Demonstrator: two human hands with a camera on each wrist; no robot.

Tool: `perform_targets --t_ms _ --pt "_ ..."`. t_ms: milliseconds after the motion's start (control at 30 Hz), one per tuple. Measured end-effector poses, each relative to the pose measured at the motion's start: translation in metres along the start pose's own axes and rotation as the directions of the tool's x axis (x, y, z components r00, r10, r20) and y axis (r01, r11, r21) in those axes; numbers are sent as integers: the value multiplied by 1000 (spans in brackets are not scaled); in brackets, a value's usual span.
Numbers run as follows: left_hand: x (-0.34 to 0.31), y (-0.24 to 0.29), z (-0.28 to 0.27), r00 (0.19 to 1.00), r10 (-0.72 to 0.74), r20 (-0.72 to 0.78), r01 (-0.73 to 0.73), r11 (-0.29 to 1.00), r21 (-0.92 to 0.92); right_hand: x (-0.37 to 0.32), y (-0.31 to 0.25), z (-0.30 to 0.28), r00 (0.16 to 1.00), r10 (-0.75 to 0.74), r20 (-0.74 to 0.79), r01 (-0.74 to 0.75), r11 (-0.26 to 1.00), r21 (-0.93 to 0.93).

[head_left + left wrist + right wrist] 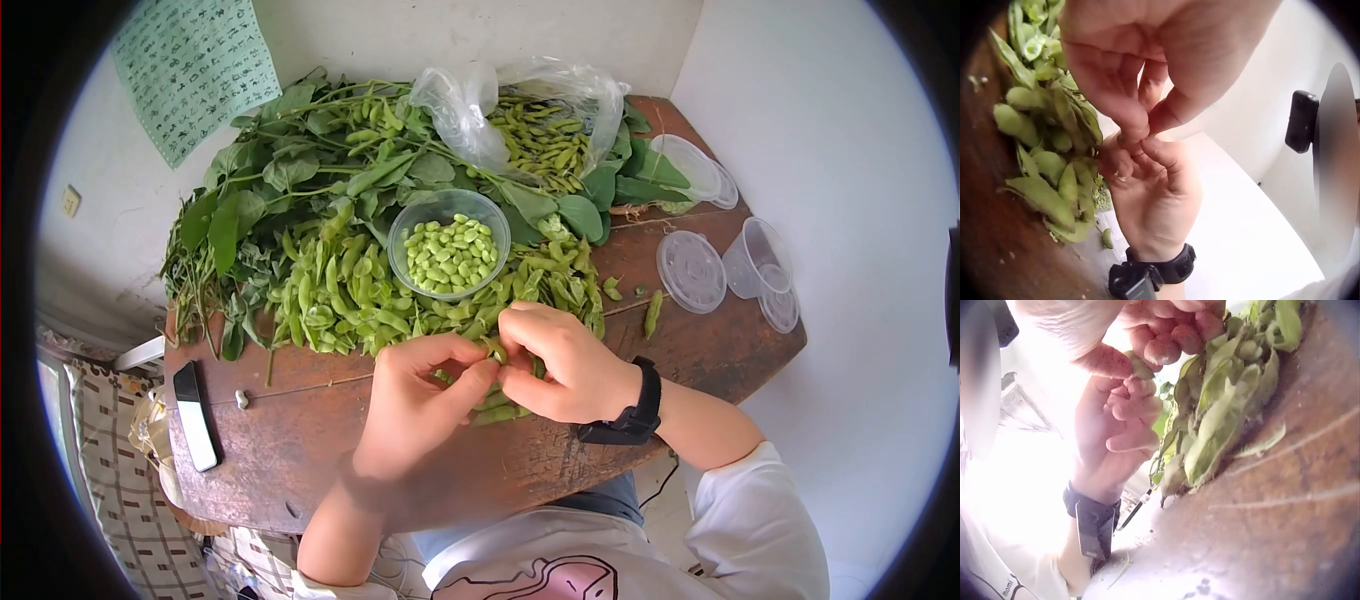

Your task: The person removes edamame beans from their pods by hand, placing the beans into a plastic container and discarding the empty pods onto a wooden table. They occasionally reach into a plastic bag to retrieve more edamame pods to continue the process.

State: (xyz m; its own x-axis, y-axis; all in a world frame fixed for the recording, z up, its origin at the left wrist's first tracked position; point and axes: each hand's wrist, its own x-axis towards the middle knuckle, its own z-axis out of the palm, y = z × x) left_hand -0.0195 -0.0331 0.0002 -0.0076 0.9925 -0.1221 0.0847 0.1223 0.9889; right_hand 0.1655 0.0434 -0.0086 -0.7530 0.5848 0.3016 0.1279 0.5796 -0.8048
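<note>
Both hands meet at the front edge of the pod heap. My left hand (420, 400) pinches one end of a green soybean pod (495, 350) between thumb and forefinger. From the other side, my right hand (565, 370) pinches the same pod, its fingertips close against the left ones. The right wrist view shows a bit of this pod (1141, 366) between the fingertips; the rest is hidden by the fingers. Just beyond the hands, a clear round bowl (397, 262) of shelled green beans (450, 250) stands on a heap of soybean pods (335, 295).
Leafy soybean stalks (290, 160) cover the back left of the wooden table (290, 470). Behind the bowl lies a plastic bag (460, 115) with more pods. Clear lids (690, 272) and a plastic cup (755, 255) are at the right, a phone (196, 415) at the left.
</note>
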Motion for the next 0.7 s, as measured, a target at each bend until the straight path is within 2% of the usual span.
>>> perform_targets --t_ms 100,200,267,300,367,467,600,667,700 --pt "-1 0 1 999 49 -10 -49 999 12 1 -1 1 999 26 -46 -26 1000 4" --pt "-1 4 4 997 75 -12 -74 997 34 1 -1 -1 998 -9 -66 8 1000 -20" --pt "0 7 2 998 -62 -7 61 989 -136 1 -5 -3 998 -3 -62 3 1000 -10" --pt "0 5 1 998 -62 -10 60 989 -136 1 -4 -4 998 -4 -60 4 1000 -10" --pt "3 -2 -2 994 -78 71 98 934 -345 0 -2 -5 997 -50 -55 52 998 45" --pt "5 -3 -5 987 -111 119 151 897 -415 0 -1 -6 996 -72 -52 74 996 50" --pt "4 -1 -1 994 -78 77 101 927 -362 0 -2 -3 995 -74 -73 76 997 26" --pt "3 7 4 999 5 -33 -13 968 -251 0 -3 -2 990 -123 -73 124 992 3" --pt "3 6 2 999 5 -36 -14 968 -251 0 -3 -1 990 -125 -71 125 992 3"
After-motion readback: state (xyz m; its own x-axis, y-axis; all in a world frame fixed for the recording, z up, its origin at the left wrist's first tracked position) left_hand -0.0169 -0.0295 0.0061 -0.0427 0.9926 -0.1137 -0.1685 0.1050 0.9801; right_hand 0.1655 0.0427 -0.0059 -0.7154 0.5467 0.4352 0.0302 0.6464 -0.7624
